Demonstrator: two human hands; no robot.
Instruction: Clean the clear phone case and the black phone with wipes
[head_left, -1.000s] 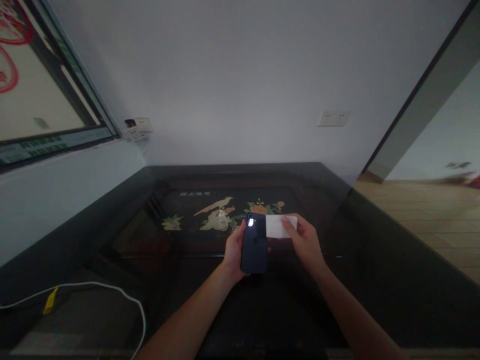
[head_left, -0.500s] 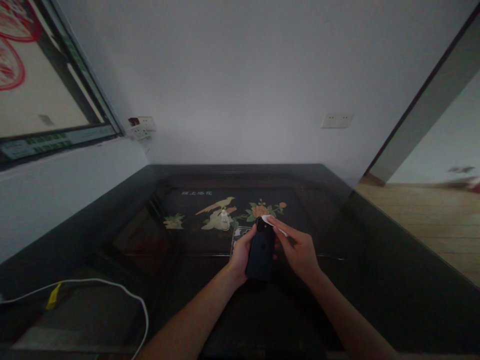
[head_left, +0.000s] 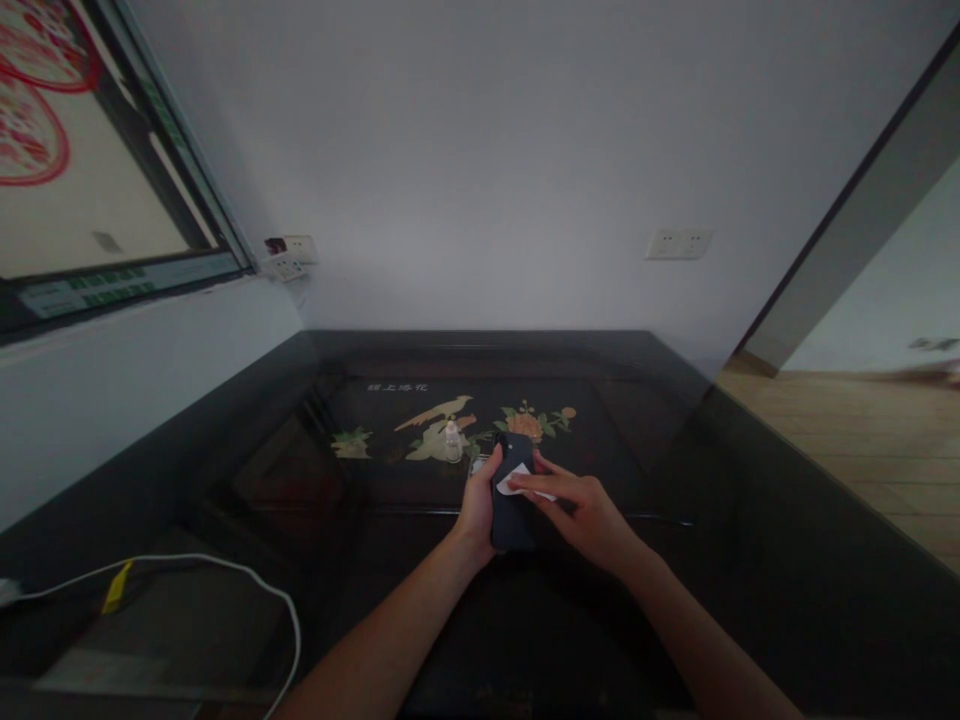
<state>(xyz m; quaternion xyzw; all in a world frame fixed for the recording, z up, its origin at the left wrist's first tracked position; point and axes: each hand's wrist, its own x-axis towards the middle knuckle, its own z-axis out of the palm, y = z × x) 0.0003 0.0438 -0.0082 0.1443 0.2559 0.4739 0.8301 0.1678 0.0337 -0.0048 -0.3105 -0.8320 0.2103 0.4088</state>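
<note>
Plain pale-grey wall [head_left: 480,150] rises behind a broad, dark, glossy table [head_left: 720,610], whose back edge runs along it and whose top throws back dim reflections. At the left a dark-framed window [head_left: 142,150] shows red rounded patterns [head_left: 30,130] on its pane; green lettering [head_left: 112,285] runs along its lower frame, too blurred to read. One double socket [head_left: 680,244] sits on the wall to the right, and another socket [head_left: 301,249] near the window corner. Beyond the table's right side lies a light wood-look floor [head_left: 840,420].

Pale Chinese characters [head_left: 397,388] stand in a row on the tabletop; 上 and 花 can be made out, the others less surely. Below them are a cream bird [head_left: 442,409] and an orange flower [head_left: 523,427] with green leaves. A small clear bottle [head_left: 452,444] with a light top stands upright over this picture. A white cable [head_left: 225,561] curves across the left front, beside a yellow tag [head_left: 116,588].

Near the middle, above the tabletop, the left hand [head_left: 477,510] is closed around a smooth, dark, rounded-corner phone [head_left: 512,528], its back facing up. The right hand [head_left: 589,512] has its fingers closed on a thin white wipe [head_left: 506,486], pressed flat against the phone's back.
</note>
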